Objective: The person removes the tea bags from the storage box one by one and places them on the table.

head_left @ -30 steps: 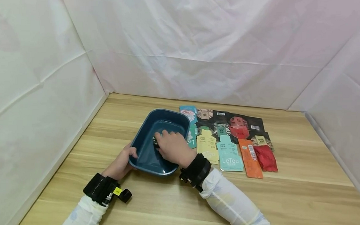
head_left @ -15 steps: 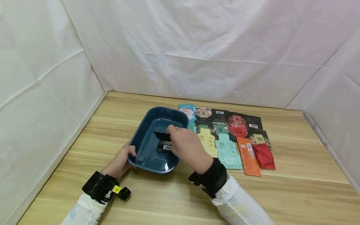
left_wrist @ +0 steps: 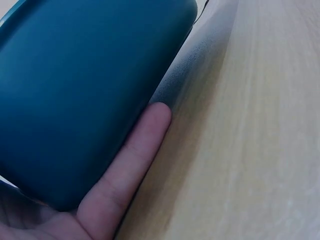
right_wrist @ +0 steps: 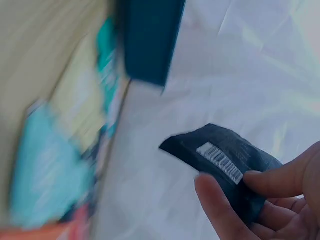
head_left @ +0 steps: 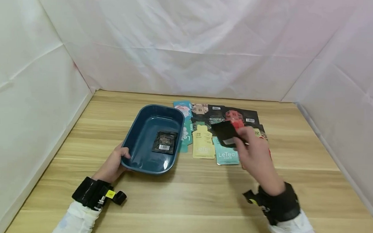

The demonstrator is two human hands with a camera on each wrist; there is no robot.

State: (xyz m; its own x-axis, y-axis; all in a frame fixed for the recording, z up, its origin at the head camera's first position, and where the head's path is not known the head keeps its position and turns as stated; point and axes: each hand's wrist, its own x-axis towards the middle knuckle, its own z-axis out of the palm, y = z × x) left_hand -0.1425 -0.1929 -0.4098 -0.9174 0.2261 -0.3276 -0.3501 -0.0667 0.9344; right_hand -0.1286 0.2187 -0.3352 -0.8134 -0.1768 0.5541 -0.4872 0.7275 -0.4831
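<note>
My left hand point(head_left: 112, 163) grips the near left side of a dark blue rectangular tray point(head_left: 139, 132), thumb over the rim. In the left wrist view a finger point(left_wrist: 130, 160) lies along the tray's underside, close over the wood. Inside the tray rests a black sachet point(head_left: 164, 142) with a barcode label. My right hand point(head_left: 259, 160) pinches another black sachet point(head_left: 223, 131) between thumb and fingers, raised over the laid-out packets. Its white barcode faces the camera in the right wrist view, where the sachet point(right_wrist: 220, 155) looks bent.
Right of the tray lie a yellow pouch point(head_left: 203, 144), a light teal pouch point(head_left: 226, 155) and blue-green flower packets point(head_left: 183, 111). Several black packets point(head_left: 216, 110) with coloured designs lie behind them. The right hand mostly hides orange and red packets. White cloth point(head_left: 188, 72) walls the wooden table.
My right hand has lifted a black sachet out of the tray and carried it right, over the packets. One black sachet now shows in the tray. The left hand keeps its hold.
</note>
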